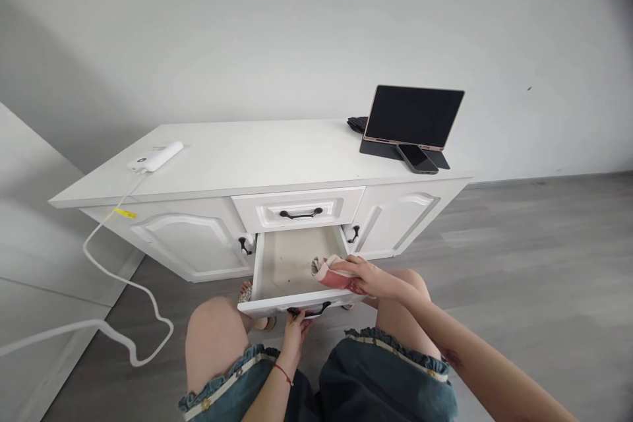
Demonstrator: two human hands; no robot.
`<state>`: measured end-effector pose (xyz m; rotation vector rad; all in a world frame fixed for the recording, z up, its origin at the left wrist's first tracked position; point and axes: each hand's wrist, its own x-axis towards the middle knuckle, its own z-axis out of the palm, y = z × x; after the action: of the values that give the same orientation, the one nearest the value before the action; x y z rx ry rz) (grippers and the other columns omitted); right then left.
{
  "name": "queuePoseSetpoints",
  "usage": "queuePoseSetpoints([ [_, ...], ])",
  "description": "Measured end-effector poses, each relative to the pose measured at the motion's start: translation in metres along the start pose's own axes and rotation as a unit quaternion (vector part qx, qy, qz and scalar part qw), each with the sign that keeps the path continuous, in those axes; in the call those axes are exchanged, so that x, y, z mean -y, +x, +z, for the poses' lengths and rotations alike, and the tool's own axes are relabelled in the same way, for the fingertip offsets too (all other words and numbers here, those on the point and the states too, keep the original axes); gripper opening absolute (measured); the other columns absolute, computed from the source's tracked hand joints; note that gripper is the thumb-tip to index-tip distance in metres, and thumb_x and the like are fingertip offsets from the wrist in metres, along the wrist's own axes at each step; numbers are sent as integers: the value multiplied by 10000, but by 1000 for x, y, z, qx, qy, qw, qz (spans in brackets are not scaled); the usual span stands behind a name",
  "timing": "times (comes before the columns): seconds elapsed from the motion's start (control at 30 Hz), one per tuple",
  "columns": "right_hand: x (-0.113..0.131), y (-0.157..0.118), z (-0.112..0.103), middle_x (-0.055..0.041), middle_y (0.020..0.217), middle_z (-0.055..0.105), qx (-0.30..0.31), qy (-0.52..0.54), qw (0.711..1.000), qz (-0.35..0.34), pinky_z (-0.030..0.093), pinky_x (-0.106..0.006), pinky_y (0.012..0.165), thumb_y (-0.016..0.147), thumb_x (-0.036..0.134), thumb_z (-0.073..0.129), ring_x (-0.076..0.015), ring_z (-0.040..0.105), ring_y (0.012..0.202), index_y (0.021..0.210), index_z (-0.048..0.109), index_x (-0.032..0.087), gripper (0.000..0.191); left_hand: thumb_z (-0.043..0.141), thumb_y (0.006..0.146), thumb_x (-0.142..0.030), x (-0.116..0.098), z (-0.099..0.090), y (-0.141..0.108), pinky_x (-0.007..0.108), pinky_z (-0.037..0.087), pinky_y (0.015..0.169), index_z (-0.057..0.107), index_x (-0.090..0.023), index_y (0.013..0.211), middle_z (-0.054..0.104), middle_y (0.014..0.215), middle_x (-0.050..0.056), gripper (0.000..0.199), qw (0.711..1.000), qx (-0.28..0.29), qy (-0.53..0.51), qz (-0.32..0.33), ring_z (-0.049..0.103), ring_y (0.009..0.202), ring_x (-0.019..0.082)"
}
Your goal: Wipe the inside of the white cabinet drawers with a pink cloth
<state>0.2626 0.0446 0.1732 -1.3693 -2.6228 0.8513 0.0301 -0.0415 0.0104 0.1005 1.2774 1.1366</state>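
**Pink-and-cream bunched fabric cloth (329, 271) in our right hand (364, 275)**

Our right fingers are clamped on the cloth, pressed together over its right part, while its loose folds stick out to the left. It sits at the right front corner of the pulled-out white drawer with a pale, flat floor (287, 260), above the front panel's top edge. Its long axis slants from upper left, over the drawer's interior, down to the right under our palm. That interior opens to the left of our right fingers and beyond them, which puts the right hand nearer to it; whether the cloth touches the floor we cannot tell.

Our left hand (293, 331) is below, outside the front panel, its bent fingers touching the curved black handle (324, 308). Their tips are partly hidden, so we cannot tell how far they close around it.

Farther out, a closed white panelled upper drawer (264, 216) lies under the white tabletop (247, 155). There we see a dark-screened tablet (414, 117) propped on the right, a black phone (418, 159) before it, and a slim white plastic device (161, 155) on the left.
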Motion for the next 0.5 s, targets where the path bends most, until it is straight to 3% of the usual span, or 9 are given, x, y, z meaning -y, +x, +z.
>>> queuePoseSetpoints([
  [0.1, 2, -22, 29, -100, 1218, 529, -46, -16, 998, 35, 381, -369, 981, 752, 25, 428, -261, 486, 1144, 1374, 477, 318, 689, 728, 710, -153, -2, 2, -5, 310, 528, 770, 551, -195, 738, 729, 714, 61, 183, 1000, 1, -5, -3, 697, 638, 185],
  [0.2, 10, -23, 56, -108, 1205, 537, -87, -17, 995, 50, 368, -351, 1001, 764, 18, 406, -245, 495, 1136, 1339, 511, 292, 646, 763, 683, -166, -3, 0, -6, 304, 526, 767, 593, -186, 752, 736, 753, 69, 185, 1000, 5, -2, -4, 703, 675, 187],
  [0.4, 53, 10, 88, -47, 1185, 615, -107, -8, 994, 5, 218, -387, 1132, 824, 33, 349, -198, 523, 1134, 1336, 520, 335, 619, 822, 613, -250, -4, -9, -9, 307, 514, 748, 618, -176, 767, 720, 764, 61, 266, 1000, 12, 11, 2, 694, 692, 194],
  [0.5, 83, 32, 101, -34, 1273, 590, -108, -21, 994, -23, 185, -386, 1153, 908, 123, 362, -199, 474, 1210, 1371, 483, 368, 538, 797, 643, -264, -9, 8, -22, 385, 521, 776, 628, -172, 791, 692, 761, 79, 243, 997, -4, 57, 49, 685, 739, 238],
])
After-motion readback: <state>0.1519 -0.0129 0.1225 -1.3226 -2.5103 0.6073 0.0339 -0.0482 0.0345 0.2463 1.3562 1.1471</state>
